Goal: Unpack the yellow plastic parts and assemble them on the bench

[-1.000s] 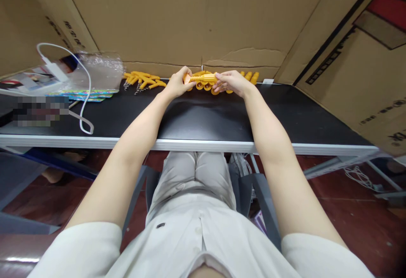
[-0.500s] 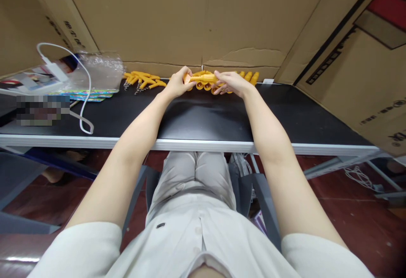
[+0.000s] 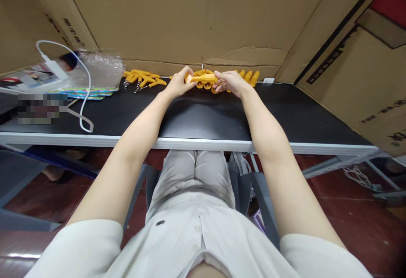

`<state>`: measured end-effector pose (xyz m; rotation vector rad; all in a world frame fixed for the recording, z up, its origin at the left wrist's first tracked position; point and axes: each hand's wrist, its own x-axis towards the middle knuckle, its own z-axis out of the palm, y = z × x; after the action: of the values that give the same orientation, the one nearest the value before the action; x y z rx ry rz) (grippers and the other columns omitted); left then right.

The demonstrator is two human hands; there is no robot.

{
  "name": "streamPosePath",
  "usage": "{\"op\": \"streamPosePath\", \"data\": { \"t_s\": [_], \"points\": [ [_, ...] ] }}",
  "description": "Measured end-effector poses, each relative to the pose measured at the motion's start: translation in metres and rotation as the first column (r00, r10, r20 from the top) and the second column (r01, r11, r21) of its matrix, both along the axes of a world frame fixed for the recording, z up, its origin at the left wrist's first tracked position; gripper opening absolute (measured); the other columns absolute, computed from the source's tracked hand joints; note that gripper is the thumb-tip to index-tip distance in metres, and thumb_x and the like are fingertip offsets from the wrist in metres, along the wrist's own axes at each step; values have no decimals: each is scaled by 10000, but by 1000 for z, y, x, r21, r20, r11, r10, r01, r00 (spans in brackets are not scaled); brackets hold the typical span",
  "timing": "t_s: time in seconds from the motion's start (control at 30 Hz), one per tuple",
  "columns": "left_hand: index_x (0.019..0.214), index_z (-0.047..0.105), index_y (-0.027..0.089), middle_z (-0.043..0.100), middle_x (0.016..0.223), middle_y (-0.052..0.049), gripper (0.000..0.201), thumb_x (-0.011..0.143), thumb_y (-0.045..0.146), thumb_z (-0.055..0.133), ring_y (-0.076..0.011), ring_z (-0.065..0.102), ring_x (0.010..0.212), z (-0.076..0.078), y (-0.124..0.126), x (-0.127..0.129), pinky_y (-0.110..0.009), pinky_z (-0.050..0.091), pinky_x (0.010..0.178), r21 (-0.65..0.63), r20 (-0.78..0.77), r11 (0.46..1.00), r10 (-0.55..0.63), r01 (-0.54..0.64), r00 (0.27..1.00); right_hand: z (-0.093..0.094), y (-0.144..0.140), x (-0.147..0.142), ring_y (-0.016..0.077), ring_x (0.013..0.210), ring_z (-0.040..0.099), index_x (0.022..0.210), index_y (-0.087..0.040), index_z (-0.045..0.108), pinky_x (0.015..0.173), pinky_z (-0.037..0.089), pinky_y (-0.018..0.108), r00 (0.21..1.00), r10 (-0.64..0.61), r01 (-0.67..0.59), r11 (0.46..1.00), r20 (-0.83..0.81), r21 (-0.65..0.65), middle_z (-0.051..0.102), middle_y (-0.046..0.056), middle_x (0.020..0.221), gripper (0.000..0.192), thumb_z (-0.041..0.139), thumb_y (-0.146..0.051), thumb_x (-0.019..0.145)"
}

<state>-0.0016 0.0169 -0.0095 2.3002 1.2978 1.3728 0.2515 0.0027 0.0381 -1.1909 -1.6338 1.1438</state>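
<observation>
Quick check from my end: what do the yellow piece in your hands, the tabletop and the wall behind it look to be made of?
Yellow piece, held between the left hand and right hand: probably moulded plastic, given its uniform saturated colour and ridged shape with a slight sheen.
Tabletop: smooth black surface, likely laminate, with soft reflections and a pale, possibly metal edge strip.
Wall: brown corrugated cardboard, matte, with creases and a tear.

A long black table with a pale metal edge [image 3: 317, 147] stands in front of me. Big brown cardboard sheets [image 3: 177, 15] lean up like walls behind it, at twelve o'clock, and more cardboard [image 3: 364, 70] stands at two o'clock. The dark red tiled floor [image 3: 364, 227] shines a bit. Grey metal table legs [image 3: 333, 166] show underneath at four o'clock.
</observation>
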Motion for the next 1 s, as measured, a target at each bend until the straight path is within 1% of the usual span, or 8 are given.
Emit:
{"op": "streamPosePath", "data": {
  "t_s": [0.2, 0.3, 0.4, 0.53, 0.63, 0.77, 0.9, 1.0],
  "points": [
    [1006, 606, 255, 598, 781, 13, 363, 927, 447, 904, -253, 690, 826, -6, 6, -2, -469, 593, 974, 17, -25, 999, 44, -44, 999, 2, -1, -1, 136, 559, 678, 915, -180, 736, 695, 659, 281, 999, 16, -17, 1000, -46, -8, 700, 24, 707, 466, 837, -629, 992],
    [1034, 615, 256, 624, 795, 3, 373, 934, 472, 901, -265, 709, 847, -7, 7, -2, -470, 584, 982, 36, -30, 998, 53, -52, 998, 5, -3, -2, 147, 570, 686, 926, -179, 743, 730, 667, 306, 999, 2, -2, 1000, -41, -16, 693, 25, 712, 422, 843, -582, 999],
    [1066, 631, 261, 661, 829, -17, 349, 951, 476, 880, -288, 731, 887, -6, 5, -1, -487, 575, 1003, 60, -30, 996, 68, -66, 997, 9, -4, -2, 164, 612, 715, 945, -185, 762, 764, 671, 317, 999, -10, 9, 1000, -48, -9, 688, 21, 713, 352, 794, -520, 1047],
    [1090, 638, 275, 689, 861, -35, 308, 987, 490, 833, -323, 766, 940, -3, 1, 1, -481, 568, 1016, 104, 3, 989, 101, -101, 995, 17, -1, -6, 192, 711, 771, 967, -202, 764, 813, 680, 333, 998, -14, 15, 1000, -64, 18, 711, 27, 748, 319, 785, -509, 1052],
    [1126, 637, 288, 716, 918, -54, 307, 1013, 528, 790, -358, 779, 1056, -2, 1, 1, -465, 562, 1040, 134, 31, 984, 113, -117, 993, 26, 0, -10, 216, 840, 814, 974, -197, 754, 897, 677, 346, 997, -1, 2, 1000, -73, 18, 758, 60, 844, 303, 790, -487, 1055],
    [1205, 635, 297, 742, 1013, -81, 325, 1023, 536, 759, -387, 748, 1197, -1, 2, 0, -466, 552, 1086, 144, 49, 977, 153, -158, 987, 39, 0, -15, 245, 1005, 827, 975, -192, 760, 997, 681, 366, 996, 32, -29, 999, -82, 36, 809, 108, 992, 277, 772, -449, 1077],
    [1361, 609, 307, 751, 1199, -117, 432, 1022, 530, 757, -395, 734, 1242, 0, 1, 0, -497, 544, 1123, 135, 77, 975, 167, -177, 983, 52, 1, -17, 228, 1095, 826, 943, -199, 757, 1064, 676, 345, 994, 62, -56, 996, -85, 71, 833, 109, 1101, 249, 728, -382, 1110],
    [1485, 577, 309, 754, 1173, -123, 566, 1007, 533, 782, -381, 751, 1200, 0, -2, -3, -490, 548, 1130, 116, 67, 980, 153, -160, 986, 54, 2, -14, 231, 1123, 819, 1003, -216, 751, 1083, 684, 368, 997, 27, -15, 987, -77, 161, 833, 112, 1163, 211, 723, -395, 1111]
  ]
}}
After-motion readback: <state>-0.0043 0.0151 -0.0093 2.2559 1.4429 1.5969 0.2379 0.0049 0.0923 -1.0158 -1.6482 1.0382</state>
